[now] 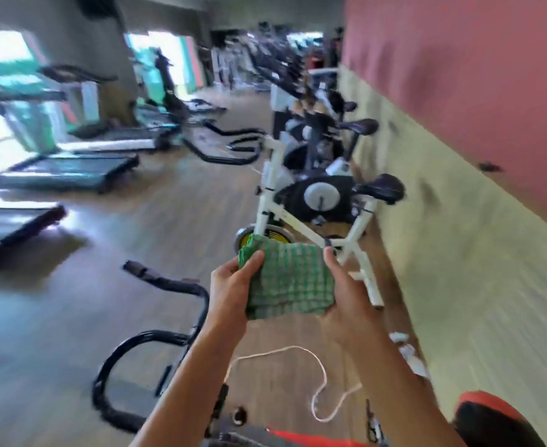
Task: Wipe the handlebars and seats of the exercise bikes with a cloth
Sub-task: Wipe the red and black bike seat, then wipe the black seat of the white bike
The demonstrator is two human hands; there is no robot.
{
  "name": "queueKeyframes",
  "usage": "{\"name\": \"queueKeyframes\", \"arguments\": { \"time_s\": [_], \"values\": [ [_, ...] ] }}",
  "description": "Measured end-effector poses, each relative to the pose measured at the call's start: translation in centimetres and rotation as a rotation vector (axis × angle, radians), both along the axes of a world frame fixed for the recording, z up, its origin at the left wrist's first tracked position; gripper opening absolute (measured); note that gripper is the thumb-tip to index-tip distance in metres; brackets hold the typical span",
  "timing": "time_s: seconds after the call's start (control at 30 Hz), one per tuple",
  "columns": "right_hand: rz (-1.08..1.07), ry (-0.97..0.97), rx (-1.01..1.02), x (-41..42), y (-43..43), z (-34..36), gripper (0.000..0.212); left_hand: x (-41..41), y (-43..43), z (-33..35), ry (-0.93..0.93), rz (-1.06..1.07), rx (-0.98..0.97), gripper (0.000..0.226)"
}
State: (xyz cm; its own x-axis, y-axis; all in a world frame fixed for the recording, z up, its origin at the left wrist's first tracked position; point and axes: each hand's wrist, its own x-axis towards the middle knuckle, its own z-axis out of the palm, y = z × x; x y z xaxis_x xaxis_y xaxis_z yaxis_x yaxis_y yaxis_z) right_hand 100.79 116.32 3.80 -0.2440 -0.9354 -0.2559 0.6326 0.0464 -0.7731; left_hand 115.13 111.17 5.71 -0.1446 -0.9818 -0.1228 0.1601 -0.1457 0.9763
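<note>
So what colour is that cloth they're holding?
Green with a pale check pattern; the cloth shows clearly in the head view.

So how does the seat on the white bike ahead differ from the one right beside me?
The white bike's seat is all dark and fully in view; the near seat is black with an orange-red edge and cropped by the frame. Shared: neither is touched, since the left hand and right hand grip the green checked cloth.

You cannot read any words or numbers here; the picture is too blurry to show signs or labels.
</note>
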Motion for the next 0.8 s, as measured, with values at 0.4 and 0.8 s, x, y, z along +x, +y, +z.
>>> {"name": "queueKeyframes", "arguments": {
  "time_s": [0.4, 0.8],
  "values": [
    [0.599, 0.297, -0.248, 34.4, -6.5, 7.9, 0.025, 34.3, 3.8, 2.2, 0.389, 0.304, 0.084, 0.045],
    [1.080, 0.607, -0.481, 64.9, -5.3, 9.8, 0.026, 56.2, 11.0, -1.8, 0.968, 0.630, -0.204, 0.069]
  ]
}}
